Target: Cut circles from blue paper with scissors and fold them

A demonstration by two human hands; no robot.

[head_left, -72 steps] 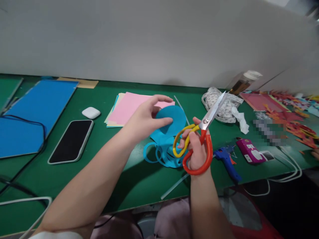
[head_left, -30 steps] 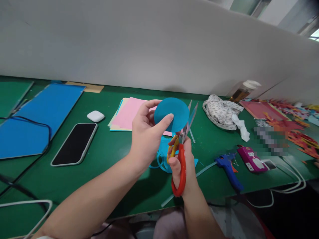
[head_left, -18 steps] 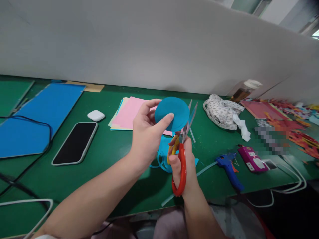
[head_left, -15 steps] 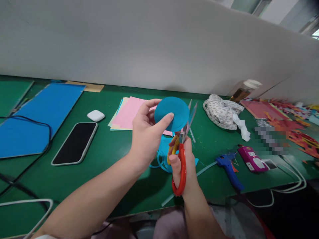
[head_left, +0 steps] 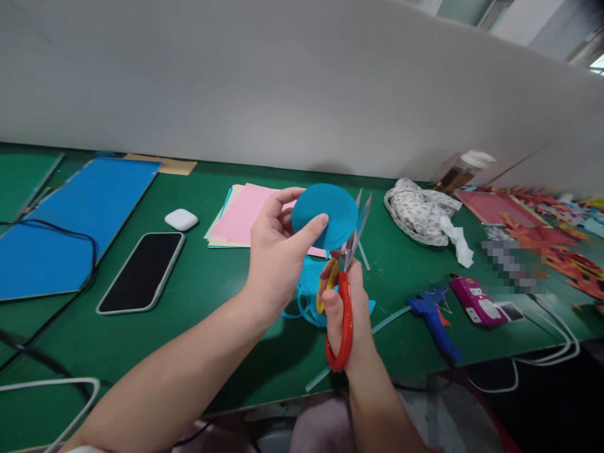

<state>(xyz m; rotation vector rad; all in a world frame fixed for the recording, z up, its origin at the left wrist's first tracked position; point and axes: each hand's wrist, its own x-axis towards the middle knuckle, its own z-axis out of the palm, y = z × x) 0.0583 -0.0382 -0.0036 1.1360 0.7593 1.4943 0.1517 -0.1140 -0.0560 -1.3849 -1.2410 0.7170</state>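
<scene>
Two bare hands worked close together over the green table (head_left: 226, 352). The left hand (head_left: 278, 251) came in from the left side, with its arm slanting up and its wrist bent a little. It was pinching a round blue paper (head_left: 323, 207), with the thumb flat on the front and the other fingers curled behind. The round paper was up off the table, tipped so its face showed.

The right hand (head_left: 349, 308) came up from below, and it was gripping the scissors (head_left: 347, 314). Its thumb was in the red loop, and its fingers were by the yellow loop. The blades were a bit apart and pointed up, right by the right edge of the round paper.

Under the hands lay curly blue scraps (head_left: 306, 302). Behind the left hand was a pile of paper (head_left: 240, 217) with pink on top. A black phone (head_left: 141, 274) and a small white case (head_left: 182, 219) lay to the left. To the right were a blue glue gun (head_left: 434, 321) and a purple box (head_left: 476, 302). The purple box had white marks on it, but they were too small to read.
</scene>
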